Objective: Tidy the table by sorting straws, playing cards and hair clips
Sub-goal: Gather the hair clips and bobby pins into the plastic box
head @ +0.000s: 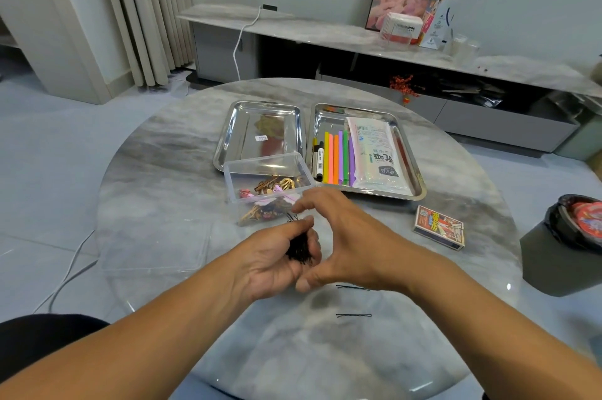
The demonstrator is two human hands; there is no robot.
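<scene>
My left hand [277, 256] lies palm up over the round marble table [163, 191] and grips a bundle of black bobby pins [299, 249]. My right hand [338, 236] hovers right beside it, fingers relaxed, index finger stretched toward the clear plastic box [260, 171] of gold and pink hair clips. Two loose bobby pins [353, 315] lie on the table nearer me. Coloured straws [337, 155] and a packet of straws [374, 155] lie in the right steel tray [413, 171]. A playing card box [439, 227] sits to the right.
A steel tray [228, 135] holding only a small sticker stands at the back left of the table. The box's clear lid [156, 246] lies flat at the left. A dark bin [563, 253] with red packets stands at the right edge. A white cable runs across the floor.
</scene>
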